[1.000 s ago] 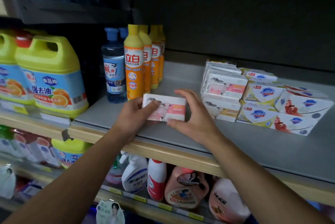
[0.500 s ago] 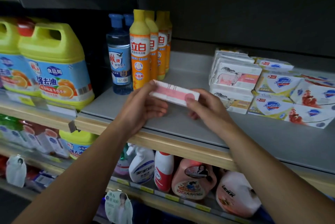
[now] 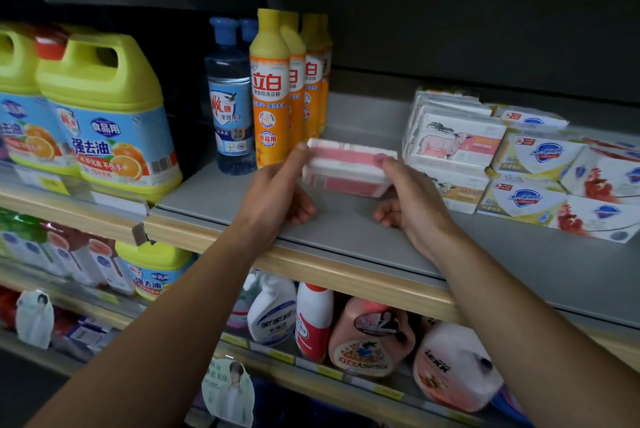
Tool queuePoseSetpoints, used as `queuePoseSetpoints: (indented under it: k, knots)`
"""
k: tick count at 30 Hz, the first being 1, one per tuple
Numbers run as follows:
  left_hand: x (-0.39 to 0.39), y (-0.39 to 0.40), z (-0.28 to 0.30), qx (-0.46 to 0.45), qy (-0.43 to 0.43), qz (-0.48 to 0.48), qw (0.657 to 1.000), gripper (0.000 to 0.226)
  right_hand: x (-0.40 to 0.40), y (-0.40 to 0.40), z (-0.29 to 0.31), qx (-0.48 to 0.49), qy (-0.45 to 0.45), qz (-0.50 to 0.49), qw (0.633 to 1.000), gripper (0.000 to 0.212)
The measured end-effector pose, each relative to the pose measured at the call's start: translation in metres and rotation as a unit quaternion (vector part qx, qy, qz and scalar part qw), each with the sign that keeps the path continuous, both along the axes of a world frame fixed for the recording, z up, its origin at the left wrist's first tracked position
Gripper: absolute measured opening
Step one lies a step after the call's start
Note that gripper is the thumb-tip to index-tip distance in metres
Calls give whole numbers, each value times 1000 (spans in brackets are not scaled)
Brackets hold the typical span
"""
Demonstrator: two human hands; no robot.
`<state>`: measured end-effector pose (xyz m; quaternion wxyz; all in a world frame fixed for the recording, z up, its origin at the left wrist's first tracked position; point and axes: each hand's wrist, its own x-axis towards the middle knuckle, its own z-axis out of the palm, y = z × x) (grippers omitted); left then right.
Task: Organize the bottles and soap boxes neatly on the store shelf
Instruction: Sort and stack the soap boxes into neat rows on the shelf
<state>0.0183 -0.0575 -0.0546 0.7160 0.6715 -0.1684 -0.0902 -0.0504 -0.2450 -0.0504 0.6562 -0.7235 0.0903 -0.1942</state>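
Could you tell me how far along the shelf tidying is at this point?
Done: the bottles stand in rows at the back left. In hand: the left hand and right hand hold a pink soap box above the shelf. Left: placing it by the soap stack, perhaps straightening the skewed boxes.

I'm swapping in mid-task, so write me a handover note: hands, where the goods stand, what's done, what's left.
Left hand and right hand hold the pink soap box by its ends, above the grey shelf.
Orange bottles and blue bottle stand in rows at the left.
Soap stack sits to the right, with a tilted blue-logo box beside it.
Left: place the held box, square up the right-hand boxes.
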Motion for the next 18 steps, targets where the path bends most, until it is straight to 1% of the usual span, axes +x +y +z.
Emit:
queuePoseSetpoints:
  k: [1,2,3,4,5,6,9,10,12,14,16,18]
  knots:
    - [0,0,1,-13,13,-8,1000,67,-2,-1,-2,-21,-30,5,999,26]
    - [1,0,1,-25,23,-14,999,65,-4,-2,-5,-58,-59,13,996,30]
    - [1,0,1,-34,25,-21,999,55,-7,-3,-6,-96,-79,28,992,41]
    - [1,0,0,-42,20,-26,999,39,-10,-3,-7,-121,-85,47,988,51]
    - [0,1,0,-48,13,-31,998,27,-11,-2,-7,-132,-82,63,986,55]
    - [0,2,-1,-56,7,-41,998,25,-12,-2,-8,-139,-77,64,985,54]
    - [-2,6,-4,-80,-11,-85,993,42,-9,-2,-9,-184,-71,-2,980,47]
    - [-2,7,-3,-82,-26,-96,992,44,-8,-1,-10,-202,-69,-15,977,46]
    - [-3,10,-3,-83,-53,-104,990,42,-10,0,-10,-212,-77,-18,974,44]
    - [-5,12,-3,-97,-67,-98,988,44,-13,4,-10,-237,-109,-23,965,46]
    - [-8,12,-3,-113,-66,-86,988,45,-14,7,-9,-283,-137,-41,948,49]
    - [-9,11,-2,-122,-56,-74,988,39,-15,8,-8,-324,-165,-63,929,48]
